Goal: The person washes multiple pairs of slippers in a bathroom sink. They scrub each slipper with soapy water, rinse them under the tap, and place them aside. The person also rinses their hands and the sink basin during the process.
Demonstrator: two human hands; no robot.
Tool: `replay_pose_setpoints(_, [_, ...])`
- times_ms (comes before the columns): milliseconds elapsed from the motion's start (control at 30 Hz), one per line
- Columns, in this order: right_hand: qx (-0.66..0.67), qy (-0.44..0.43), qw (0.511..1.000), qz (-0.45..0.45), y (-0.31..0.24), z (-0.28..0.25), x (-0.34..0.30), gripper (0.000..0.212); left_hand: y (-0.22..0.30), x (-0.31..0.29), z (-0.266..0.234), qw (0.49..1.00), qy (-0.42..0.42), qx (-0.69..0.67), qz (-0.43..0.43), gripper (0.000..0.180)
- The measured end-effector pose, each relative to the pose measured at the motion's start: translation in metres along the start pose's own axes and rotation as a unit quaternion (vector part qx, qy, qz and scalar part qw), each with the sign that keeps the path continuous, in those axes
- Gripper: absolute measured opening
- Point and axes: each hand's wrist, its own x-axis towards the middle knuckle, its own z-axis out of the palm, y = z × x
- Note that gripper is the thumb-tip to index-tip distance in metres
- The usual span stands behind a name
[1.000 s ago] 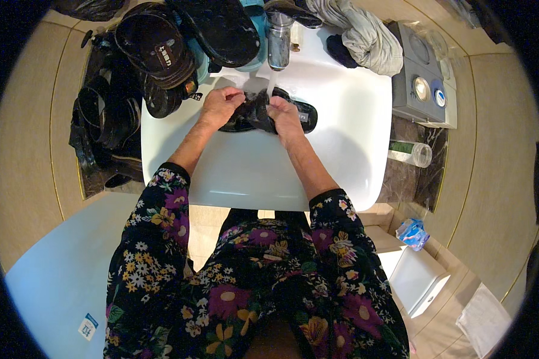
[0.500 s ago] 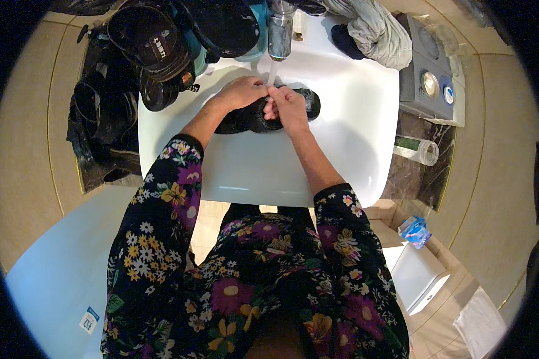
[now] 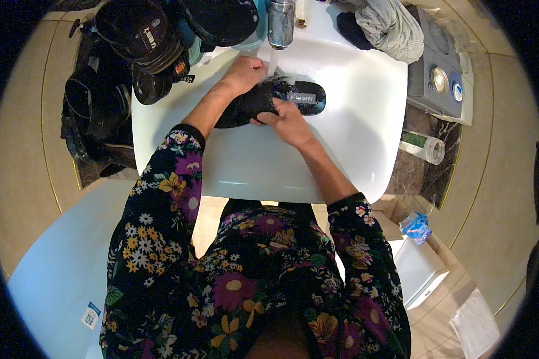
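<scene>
A black slipper (image 3: pixel 262 97) with a pale label on its insole lies in the white sink (image 3: pixel 356 128), wet and dotted with suds. My right hand (image 3: pixel 288 124) grips its near side, thumb on top and fingers curled beneath the edge. Beside the stream, my left hand (image 3: pixel 244 74) is closed at the far side of the slipper; whatever its fingers hold is hidden. Water (image 3: pixel 273 61) runs from the metal faucet (image 3: pixel 280 29) down between my left hand and the slipper.
More black slippers (image 3: pixel 139 36) crowd the sink's far left rim, with dark footwear (image 3: pixel 99 102) on the left ledge. A grey cloth (image 3: pixel 392 27) lies at the far right, near a grey box with knobs (image 3: pixel 434 75). A clear jar (image 3: pixel 424 148) rests on its side.
The slipper's label has come into sight. My right hand has left the stream and moved down to the slipper's near side. My left hand has shifted slightly away from me and closed.
</scene>
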Motion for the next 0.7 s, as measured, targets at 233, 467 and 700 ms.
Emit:
replay_pose_setpoints(233, [0.226,0.056,0.971,0.047,-0.02,-0.001,-0.005,0.014,0.004,-0.021,-0.025,0.966,-0.118,-0.221,-0.057,0.027])
replay_pose_setpoints(467, [0.106,0.193,0.972,-0.079,0.002,-0.003,0.0,0.028,0.002,-0.031,-0.029,0.949,-0.142,-0.279,-0.026,0.035])
replay_pose_setpoints(700, [0.091,0.206,0.97,-0.089,-0.018,-0.004,-0.014,0.022,0.014,-0.037,-0.032,0.962,-0.143,-0.23,-0.034,0.033])
